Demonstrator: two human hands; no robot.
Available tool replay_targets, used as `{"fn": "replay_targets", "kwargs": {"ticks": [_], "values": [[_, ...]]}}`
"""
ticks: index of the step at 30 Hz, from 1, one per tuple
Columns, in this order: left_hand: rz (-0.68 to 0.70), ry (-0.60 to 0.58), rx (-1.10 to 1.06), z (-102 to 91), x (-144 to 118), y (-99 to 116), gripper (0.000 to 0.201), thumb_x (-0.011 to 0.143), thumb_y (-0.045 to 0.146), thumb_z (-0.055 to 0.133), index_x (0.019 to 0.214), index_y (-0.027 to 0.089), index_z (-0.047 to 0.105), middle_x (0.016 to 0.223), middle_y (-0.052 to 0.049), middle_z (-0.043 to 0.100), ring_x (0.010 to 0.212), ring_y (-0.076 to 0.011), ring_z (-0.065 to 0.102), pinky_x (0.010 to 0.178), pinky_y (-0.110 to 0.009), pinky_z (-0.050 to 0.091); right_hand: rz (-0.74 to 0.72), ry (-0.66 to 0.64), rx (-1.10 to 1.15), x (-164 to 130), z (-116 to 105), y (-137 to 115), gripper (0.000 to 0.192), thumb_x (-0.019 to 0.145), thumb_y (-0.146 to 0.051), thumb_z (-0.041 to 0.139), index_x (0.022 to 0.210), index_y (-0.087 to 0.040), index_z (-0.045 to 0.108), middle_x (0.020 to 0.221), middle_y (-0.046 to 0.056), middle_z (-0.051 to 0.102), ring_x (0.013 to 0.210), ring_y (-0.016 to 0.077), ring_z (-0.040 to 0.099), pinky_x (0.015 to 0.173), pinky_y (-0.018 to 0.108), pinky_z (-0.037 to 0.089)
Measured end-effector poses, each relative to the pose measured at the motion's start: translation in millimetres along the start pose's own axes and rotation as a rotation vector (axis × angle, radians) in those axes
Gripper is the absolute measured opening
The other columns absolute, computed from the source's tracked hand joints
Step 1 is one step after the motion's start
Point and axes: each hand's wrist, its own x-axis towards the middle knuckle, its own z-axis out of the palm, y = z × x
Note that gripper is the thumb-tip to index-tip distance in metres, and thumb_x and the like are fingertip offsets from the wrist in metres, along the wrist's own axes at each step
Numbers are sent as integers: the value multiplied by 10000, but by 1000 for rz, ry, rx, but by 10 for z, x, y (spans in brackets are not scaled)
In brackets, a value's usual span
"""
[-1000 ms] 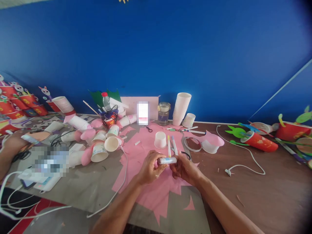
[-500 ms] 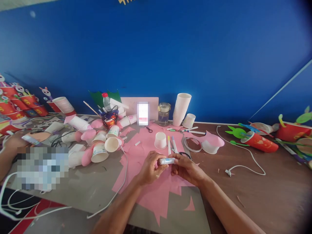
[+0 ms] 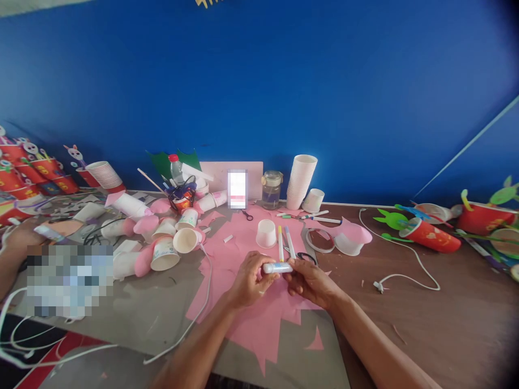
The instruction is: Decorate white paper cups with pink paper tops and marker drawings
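A white glue stick (image 3: pixel 278 267) lies level between my two hands, above the pink paper (image 3: pixel 253 337). My left hand (image 3: pixel 252 281) grips one end between thumb and fingers. My right hand (image 3: pixel 308 280) pinches the other end, its lower fingers curled. Just beyond them stands an upturned white paper cup (image 3: pixel 266 233). Two markers, one with a yellow tip (image 3: pixel 280 243), lie beside the cup. Behind my right hand are black-handled scissors (image 3: pixel 307 257), partly hidden.
At the left lie several paper cups (image 3: pixel 165 254) with pink paper. A tall cup stack (image 3: pixel 301 181), a glass jar (image 3: pixel 272 190) and an upright phone (image 3: pixel 237 189) stand along the wall. A white cable (image 3: pixel 409 248) crosses the right side. A co-worker's hand (image 3: pixel 20 237) is far left.
My right hand has shifted slightly along the glue stick, and more of the tube shows between my hands. The view has moved very slightly. The cups and tools stay in place.
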Motion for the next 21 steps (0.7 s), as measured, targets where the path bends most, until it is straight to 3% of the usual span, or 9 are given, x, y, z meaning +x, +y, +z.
{"fn": "replay_targets", "kwargs": {"ticks": [3, 6, 8, 10, 12, 14, 17, 19, 21], "values": [[-7, -3, -7, -3, 7, 3, 139, 843, 282, 621, 943, 187, 604, 853, -58, 660, 811, -183, 578, 726, -295, 488, 89, 13, -8, 17, -12, 24, 510, 810, -613, 614, 631, -137, 577, 507, -10, 593, 291, 38, 379, 379, 227, 427], [-8, 7, 1, -8, 13, 4, 141, 850, 294, 612, 942, 187, 606, 835, -53, 655, 801, -182, 576, 723, -297, 485, 1, -22, 42, -1, -6, 1, 392, 726, -507, 759, 816, -148, 630, 591, -19, 633, 421, 82, 549, 508, 251, 519], [-4, 13, 1, -10, 14, 8, 147, 854, 304, 608, 939, 184, 604, 834, -54, 656, 797, -182, 576, 716, -298, 483, -53, -44, 44, -12, 2, -13, 378, 663, -382, 840, 881, -153, 632, 628, -30, 642, 475, 86, 584, 559, 254, 539], [3, 7, -9, -12, 14, 17, 147, 856, 306, 604, 937, 184, 601, 845, -55, 658, 797, -180, 581, 728, -302, 483, -12, -39, 24, -9, 3, -2, 354, 694, -414, 815, 791, -134, 622, 602, -27, 630, 386, 54, 508, 481, 233, 509], [8, -9, -18, -16, 15, 26, 144, 855, 304, 603, 936, 184, 599, 857, -57, 660, 802, -178, 587, 739, -304, 484, 72, -17, 14, 3, -1, 21, 445, 765, -544, 712, 678, -124, 593, 538, -21, 603, 293, 27, 399, 384, 218, 449], [4, -20, -18, -23, 17, 30, 142, 856, 306, 600, 929, 184, 600, 847, -56, 657, 796, -177, 586, 730, -301, 485, 108, -20, 33, 4, -5, 28, 505, 785, -611, 650, 663, -126, 588, 522, -14, 599, 285, 37, 413, 383, 226, 453], [-25, -13, -9, -35, 18, 28, 168, 858, 339, 596, 929, 187, 606, 831, -56, 652, 783, -180, 584, 683, -289, 483, -5, -61, 83, -21, -4, -5, 380, 741, -489, 758, 858, -154, 623, 633, -16, 649, 492, 107, 620, 584, 282, 555], [-37, -9, -5, -39, 17, 26, 180, 859, 352, 595, 933, 188, 606, 831, -55, 651, 781, -181, 588, 673, -286, 482, -51, -85, 66, -31, -6, -21, 352, 701, -361, 822, 910, -163, 619, 655, -29, 647, 542, 107, 633, 635, 288, 561], [-35, -10, -6, -38, 15, 25, 171, 857, 340, 599, 931, 185, 604, 836, -55, 653, 789, -180, 595, 695, -289, 484, -22, -79, 33, -22, -15, -11, 308, 732, -376, 797, 809, -141, 613, 630, -26, 634, 441, 72, 563, 557, 266, 543]]}}
